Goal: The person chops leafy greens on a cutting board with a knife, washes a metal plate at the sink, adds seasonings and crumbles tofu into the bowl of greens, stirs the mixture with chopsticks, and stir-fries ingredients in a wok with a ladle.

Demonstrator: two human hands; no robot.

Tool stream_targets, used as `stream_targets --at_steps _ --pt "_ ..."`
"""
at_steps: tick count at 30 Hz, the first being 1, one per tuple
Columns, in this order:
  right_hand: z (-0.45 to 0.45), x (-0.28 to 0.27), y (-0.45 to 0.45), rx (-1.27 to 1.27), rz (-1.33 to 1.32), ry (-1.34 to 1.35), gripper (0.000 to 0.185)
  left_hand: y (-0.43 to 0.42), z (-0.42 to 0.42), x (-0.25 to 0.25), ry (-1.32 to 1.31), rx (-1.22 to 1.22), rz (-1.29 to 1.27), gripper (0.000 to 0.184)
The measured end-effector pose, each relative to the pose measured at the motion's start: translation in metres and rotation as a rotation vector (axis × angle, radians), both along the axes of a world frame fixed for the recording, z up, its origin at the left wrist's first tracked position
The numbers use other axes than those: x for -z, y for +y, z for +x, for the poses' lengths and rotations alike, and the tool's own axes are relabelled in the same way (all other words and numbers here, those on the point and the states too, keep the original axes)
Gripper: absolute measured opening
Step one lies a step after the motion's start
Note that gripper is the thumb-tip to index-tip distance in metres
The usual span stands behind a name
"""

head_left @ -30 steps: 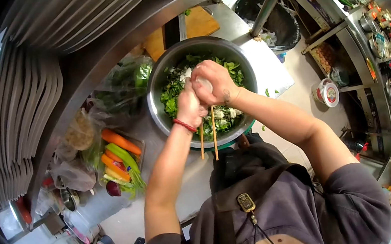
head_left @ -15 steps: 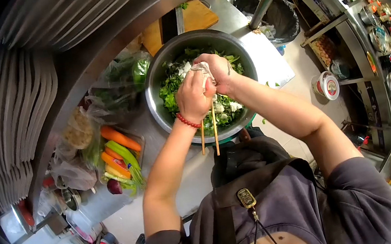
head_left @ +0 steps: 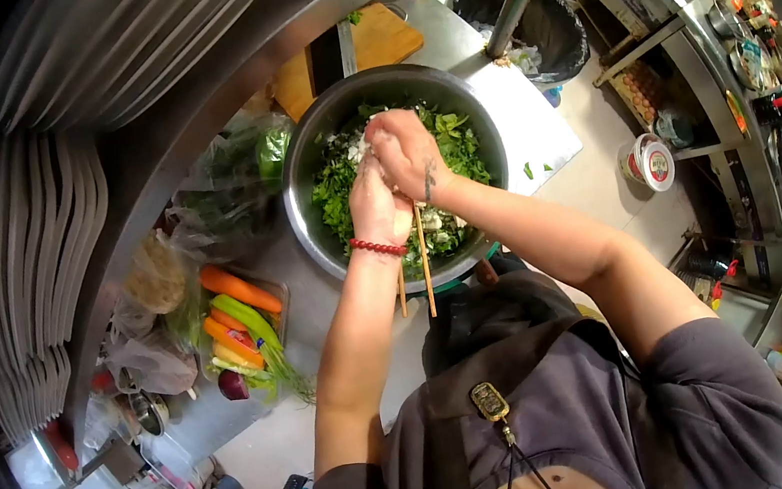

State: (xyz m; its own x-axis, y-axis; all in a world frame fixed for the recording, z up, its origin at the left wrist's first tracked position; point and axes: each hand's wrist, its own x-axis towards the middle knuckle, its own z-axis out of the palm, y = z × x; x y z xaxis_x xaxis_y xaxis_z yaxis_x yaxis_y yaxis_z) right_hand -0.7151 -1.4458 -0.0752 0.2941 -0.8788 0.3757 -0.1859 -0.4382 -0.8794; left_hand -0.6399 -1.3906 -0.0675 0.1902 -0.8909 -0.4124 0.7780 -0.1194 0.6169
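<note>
Over a large metal bowl (head_left: 300,207), my left hand (head_left: 376,208) and my right hand (head_left: 405,149) are pressed together. The right hand's fingers curl closed against the left palm; the left fingers are mostly covered. Whatever lies between them is hidden. Chopped leafy greens (head_left: 450,134) fill much of the bowl, with white crumbly bits (head_left: 356,143) among them, close to the fingers. A pair of wooden chopsticks (head_left: 426,270) sticks out over the near rim, beneath my hands. A red bead bracelet (head_left: 377,246) circles my left wrist.
Beyond the bowl, a knife (head_left: 347,54) lies on a wooden cutting board (head_left: 385,38). Left are bagged greens (head_left: 244,170) and a tray of carrots (head_left: 241,289) and peppers. A lined bin (head_left: 561,27) stands at the right, a white tub (head_left: 648,163) on the floor. Metal shelving arches overhead.
A pale lump that showed between my hands is now out of sight. My right hand has folded over it, and my left palm has turned up. The view has shifted slightly.
</note>
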Motion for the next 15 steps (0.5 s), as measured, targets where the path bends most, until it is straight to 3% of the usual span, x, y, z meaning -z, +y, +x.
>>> stream_targets --at_steps 6,7,10,13,15 --pt "-0.027 -0.022 -0.012 -0.468 -0.645 0.314 0.050 0.004 0.032 -0.005 0.189 0.218 0.037 0.031" --pt "-0.026 -0.020 -0.019 -0.527 -0.630 0.299 0.057 0.005 0.029 -0.004 0.138 0.177 0.022 0.029" --pt "-0.015 -0.021 -0.014 -0.390 -0.568 0.249 0.038 -0.006 0.027 -0.014 0.111 0.136 0.009 0.023" --pt "-0.003 -0.017 -0.006 -0.183 -0.409 0.247 0.022 -0.010 0.025 -0.013 -0.130 0.008 0.026 0.021" --pt "0.004 -0.019 -0.005 -0.116 -0.365 0.215 0.019 -0.014 0.016 -0.015 -0.149 -0.069 0.060 0.021"
